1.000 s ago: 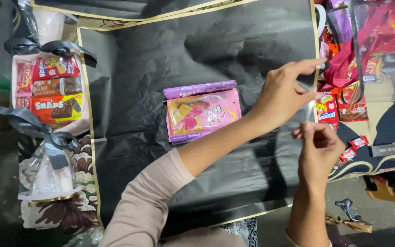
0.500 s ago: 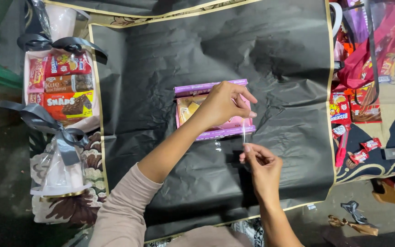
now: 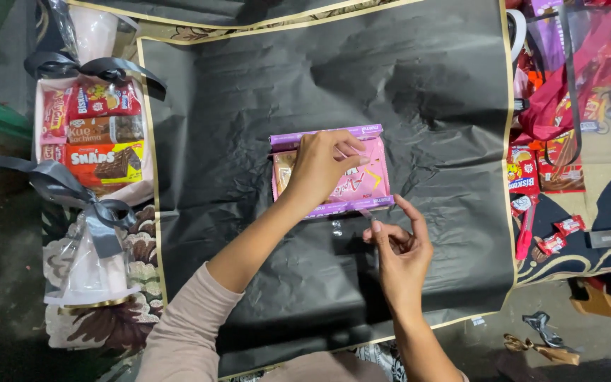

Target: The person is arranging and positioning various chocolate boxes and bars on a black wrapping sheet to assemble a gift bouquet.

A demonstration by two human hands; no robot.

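A pink snack pack [image 3: 362, 185] lies between two purple bars [image 3: 348, 131] in the middle of a black crinkled sheet [image 3: 249, 127]. My left hand [image 3: 322, 165] presses flat on the pink pack, fingers spread over its left half. My right hand [image 3: 397, 247] sits just below the pack's lower right edge, thumb and forefinger pinching a short strip of clear tape [image 3: 366, 213] that reaches to the lower purple bar.
A wrapped snack bundle [image 3: 93, 131] with grey ribbon bows [image 3: 93, 212] lies at the left. Loose snack packets and red bags [image 3: 560, 141] crowd the right edge, with small red sweets [image 3: 556, 237] below them. Scraps [image 3: 539, 332] lie on the floor at the lower right.
Both hands came from the right side to the pink pack. My left hand now rests on it, and my right hand has brought the tape to its lower edge.
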